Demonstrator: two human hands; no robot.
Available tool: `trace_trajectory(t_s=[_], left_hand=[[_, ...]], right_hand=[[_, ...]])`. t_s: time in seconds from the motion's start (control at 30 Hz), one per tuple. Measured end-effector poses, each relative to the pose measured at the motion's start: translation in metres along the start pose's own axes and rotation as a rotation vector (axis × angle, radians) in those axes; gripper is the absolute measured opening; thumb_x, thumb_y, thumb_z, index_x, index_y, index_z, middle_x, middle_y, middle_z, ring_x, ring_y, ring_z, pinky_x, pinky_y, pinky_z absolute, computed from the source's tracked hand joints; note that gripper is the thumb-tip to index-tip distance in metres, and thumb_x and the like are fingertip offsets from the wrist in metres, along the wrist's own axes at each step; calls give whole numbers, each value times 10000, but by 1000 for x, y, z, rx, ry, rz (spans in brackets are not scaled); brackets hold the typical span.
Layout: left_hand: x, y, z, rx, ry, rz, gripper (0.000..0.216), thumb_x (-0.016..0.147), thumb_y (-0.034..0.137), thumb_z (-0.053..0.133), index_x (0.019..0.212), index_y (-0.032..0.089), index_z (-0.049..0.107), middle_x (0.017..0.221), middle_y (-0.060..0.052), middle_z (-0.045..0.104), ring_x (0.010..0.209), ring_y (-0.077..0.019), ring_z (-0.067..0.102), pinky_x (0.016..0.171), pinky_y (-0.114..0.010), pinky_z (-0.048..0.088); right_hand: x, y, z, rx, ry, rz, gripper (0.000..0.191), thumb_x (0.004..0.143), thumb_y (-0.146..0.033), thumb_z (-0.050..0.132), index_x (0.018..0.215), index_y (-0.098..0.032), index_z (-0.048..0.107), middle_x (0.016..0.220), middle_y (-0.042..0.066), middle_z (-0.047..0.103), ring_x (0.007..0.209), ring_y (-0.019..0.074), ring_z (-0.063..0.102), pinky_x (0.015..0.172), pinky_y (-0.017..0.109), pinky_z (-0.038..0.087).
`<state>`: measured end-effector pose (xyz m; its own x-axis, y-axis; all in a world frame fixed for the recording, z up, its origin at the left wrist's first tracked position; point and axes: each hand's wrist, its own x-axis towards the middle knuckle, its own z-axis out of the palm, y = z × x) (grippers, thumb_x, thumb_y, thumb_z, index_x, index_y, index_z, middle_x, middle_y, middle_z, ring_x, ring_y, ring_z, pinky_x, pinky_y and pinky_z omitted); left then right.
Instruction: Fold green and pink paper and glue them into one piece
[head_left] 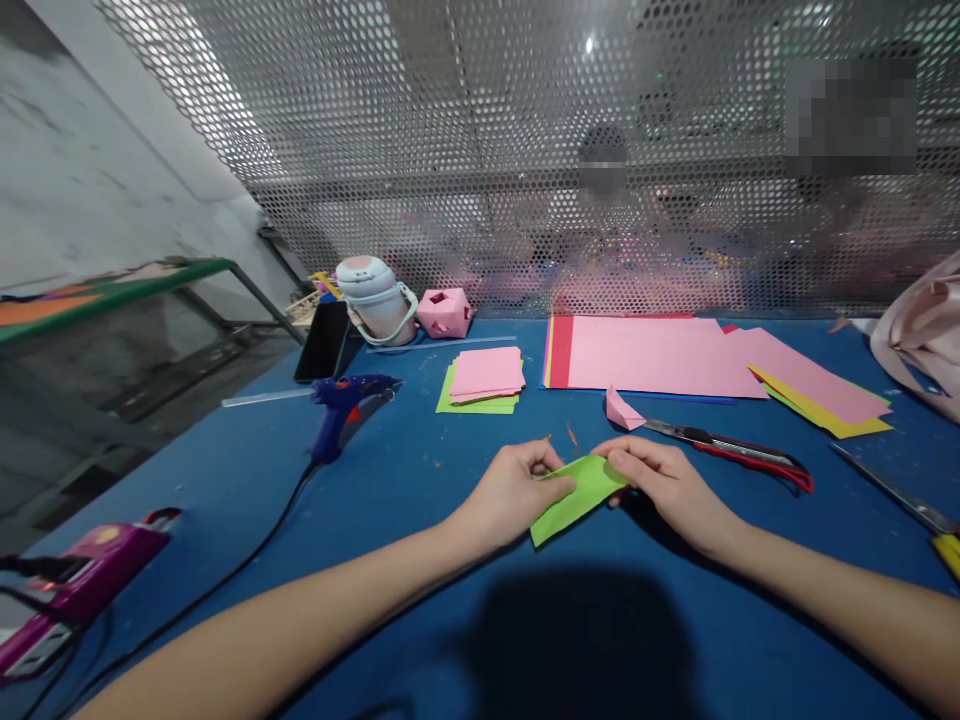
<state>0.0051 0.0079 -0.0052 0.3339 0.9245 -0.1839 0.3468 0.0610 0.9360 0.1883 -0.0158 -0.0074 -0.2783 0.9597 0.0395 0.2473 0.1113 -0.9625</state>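
A bright green sheet of paper [574, 500], seemingly folded, is held between both hands just above the blue table. My left hand [517, 495] pinches its left part, thumb on top. At the right end, my right hand [664, 485] grips the paper between thumb and fingers. A small folded pink paper piece [622, 410] lies just beyond my right hand, touching the tip of a utility knife [735, 445] with a red and black handle. Behind my left hand sits a stack of pink and green paper squares [487, 372].
A blue glue gun [337, 410] stands at left, its cord running to a purple power strip [90, 580]. Farther back are a phone [322, 340], a lidded cup [379, 300], a pink paper cube [444, 312] and coloured sheets [645, 355]. Yellow-handled scissors [900, 500] lie right.
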Motion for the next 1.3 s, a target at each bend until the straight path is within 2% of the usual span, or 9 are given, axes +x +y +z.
trace_trajectory(t_s=[0.1,0.23,0.33,0.47,0.7,0.8,0.93,1.07,1.3], left_hand=[[1,-4,3,-111,72,-7,192,636,259,620,586,169,458,490,74,487,453,-74,431,446,-179,308],[1,-11,9,-168,106,29,215,623,240,628,591,175,425,486,85,453,447,-68,410,444,-174,301],[-1,-13,12,-228,78,56,178,627,223,625,652,169,457,537,78,474,484,-73,434,474,-180,329],[-5,-10,14,-266,33,44,134,648,213,607,735,132,543,643,30,557,577,-94,500,560,-204,393],[-7,-9,16,-303,156,41,163,659,216,596,636,164,443,541,81,461,486,-62,430,474,-170,339],[-8,-10,18,-346,140,48,176,663,217,592,658,174,421,551,85,456,478,-62,429,465,-170,341],[-11,-10,20,-378,78,50,155,657,220,597,700,157,463,617,58,503,538,-75,463,521,-189,382],[-12,-9,20,-346,68,37,191,656,247,604,639,166,432,534,82,423,497,-65,398,481,-176,330],[-10,-10,20,-260,119,60,170,627,209,568,597,184,403,500,84,402,484,-77,397,461,-177,299]], right_hand=[[-1,4,6,79,-15,7,267,845,-390,492,982,-170,556,744,9,588,660,135,556,630,258,467],[-6,7,15,-81,48,-33,208,833,-327,512,975,-177,532,720,-11,547,640,125,507,590,239,431],[-9,4,17,-187,61,-87,180,841,-244,468,999,-182,528,743,-10,564,642,121,503,591,234,416],[-10,1,17,-197,61,-128,214,832,-203,451,1039,-188,504,832,7,595,697,128,535,631,234,432],[-8,6,22,-219,178,-92,103,779,-176,489,877,-196,469,699,-33,512,628,116,504,569,219,422],[-8,5,24,-278,221,-131,79,770,-155,481,837,-195,475,686,-36,503,613,111,496,556,215,407],[-7,5,23,-307,244,-233,45,814,-172,462,824,-188,502,738,-14,537,670,117,507,624,226,415],[-6,6,21,-327,240,-305,73,831,-174,462,834,-186,534,766,1,553,708,128,513,651,239,414],[-6,2,21,-261,104,-105,93,784,-192,539,876,-184,539,791,4,609,696,138,550,619,246,436]])
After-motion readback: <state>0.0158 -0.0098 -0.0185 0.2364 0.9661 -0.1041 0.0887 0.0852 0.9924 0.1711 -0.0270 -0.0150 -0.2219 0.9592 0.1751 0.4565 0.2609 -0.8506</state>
